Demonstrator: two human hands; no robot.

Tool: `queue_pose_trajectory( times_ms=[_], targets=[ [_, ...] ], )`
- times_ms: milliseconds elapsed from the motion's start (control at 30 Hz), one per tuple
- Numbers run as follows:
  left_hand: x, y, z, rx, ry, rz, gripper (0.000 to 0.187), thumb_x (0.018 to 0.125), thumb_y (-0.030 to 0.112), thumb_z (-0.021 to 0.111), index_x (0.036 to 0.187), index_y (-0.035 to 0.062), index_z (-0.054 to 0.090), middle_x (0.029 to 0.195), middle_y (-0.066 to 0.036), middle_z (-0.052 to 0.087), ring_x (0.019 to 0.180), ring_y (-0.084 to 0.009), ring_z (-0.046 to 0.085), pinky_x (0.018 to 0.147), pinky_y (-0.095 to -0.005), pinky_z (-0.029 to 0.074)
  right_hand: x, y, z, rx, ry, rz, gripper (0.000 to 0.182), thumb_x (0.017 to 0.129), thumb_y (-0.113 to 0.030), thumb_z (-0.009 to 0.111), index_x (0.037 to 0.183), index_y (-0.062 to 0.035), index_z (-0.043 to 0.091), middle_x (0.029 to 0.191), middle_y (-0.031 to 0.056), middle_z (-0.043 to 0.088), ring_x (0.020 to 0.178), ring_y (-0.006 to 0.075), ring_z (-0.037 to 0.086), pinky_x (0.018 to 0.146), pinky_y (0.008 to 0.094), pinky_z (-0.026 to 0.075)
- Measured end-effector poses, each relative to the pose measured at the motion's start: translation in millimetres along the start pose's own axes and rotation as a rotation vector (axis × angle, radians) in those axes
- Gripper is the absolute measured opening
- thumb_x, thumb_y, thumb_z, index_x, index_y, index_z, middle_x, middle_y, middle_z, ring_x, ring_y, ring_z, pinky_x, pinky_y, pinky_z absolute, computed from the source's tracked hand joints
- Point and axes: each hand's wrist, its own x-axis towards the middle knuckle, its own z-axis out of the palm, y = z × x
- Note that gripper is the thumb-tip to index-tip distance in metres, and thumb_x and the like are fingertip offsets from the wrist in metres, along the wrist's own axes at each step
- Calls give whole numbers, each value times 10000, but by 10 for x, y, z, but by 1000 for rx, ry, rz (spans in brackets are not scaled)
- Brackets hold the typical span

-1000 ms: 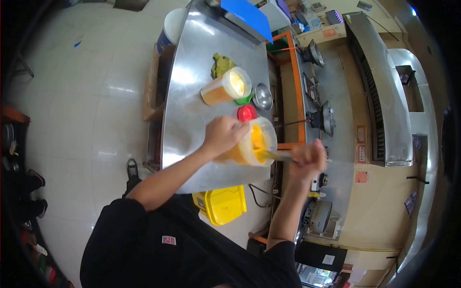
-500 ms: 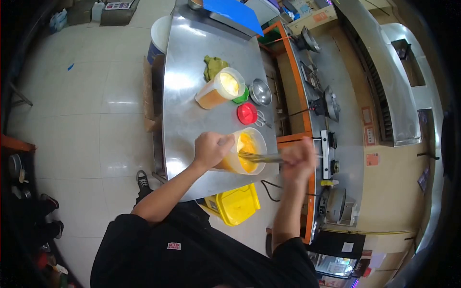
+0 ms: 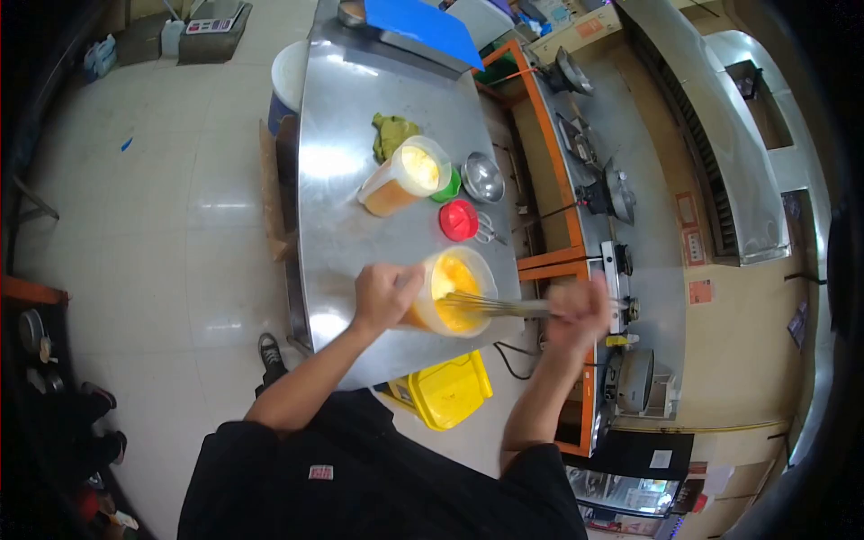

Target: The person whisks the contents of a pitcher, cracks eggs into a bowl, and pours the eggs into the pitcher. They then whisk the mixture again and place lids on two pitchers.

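My left hand (image 3: 387, 295) grips the left rim of a translucent container (image 3: 487, 270) that holds yellow-orange liquid with some foam. In my right hand (image 3: 577, 313), fingers wrapped round its handle, is a metal whisk (image 3: 504, 307), slanting over the container's rim with its wires in the liquid. Farther up the table stands a second translucent container (image 3: 390, 192) with a pale yellow top layer. Beside it are a red cup (image 3: 459, 220), a green cup (image 3: 449, 187), a metal bowl (image 3: 482, 177) and white-handled scissors (image 3: 487, 229).
The steel table (image 3: 346, 238) bears a green cloth (image 3: 394, 135) and a blue board (image 3: 423, 29). A yellow-lidded bin (image 3: 450, 393) stands below its near edge, a white bucket (image 3: 289, 79) at its left. Stoves line the right counter. Another person's feet (image 3: 110, 423) show at lower left.
My right hand and the whisk handle have shifted slightly right and down. The view has moved a little, so the table and containers sit slightly lower and farther left.
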Motion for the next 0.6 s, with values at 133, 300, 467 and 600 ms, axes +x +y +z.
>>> queue_pose_trajectory(
  times_ms=[133,300,467,600],
  targets=[
    [1,114,45,-18,11,-5,389,827,320,665,622,-7,621,556,-199,544,486,-343,578,491,-418,404,44,42,-111,-120,38,-15,450,977,-199,470,547,-150,347,447,-40,260,378,114,259,398,293,278],
    [-15,20,54,-50,-9,-34,414,833,339,660,600,0,608,547,-197,538,461,-328,564,477,-420,386,44,-217,-307,113,182,-68,452,974,-210,467,545,-171,329,450,-43,266,387,112,257,407,299,271],
    [51,-164,36,28,-34,-46,430,837,357,651,589,9,603,545,-198,524,466,-348,551,473,-417,378,-59,359,38,-294,13,24,457,972,-208,468,548,-192,297,444,-62,258,374,71,220,381,250,238],
    [-104,-105,21,53,-37,-47,428,836,355,650,592,7,602,554,-209,510,485,-372,547,476,-423,380,-127,401,-229,-262,161,-22,442,960,-185,473,547,-184,314,448,-54,272,383,79,241,403,258,278]
  ],
)
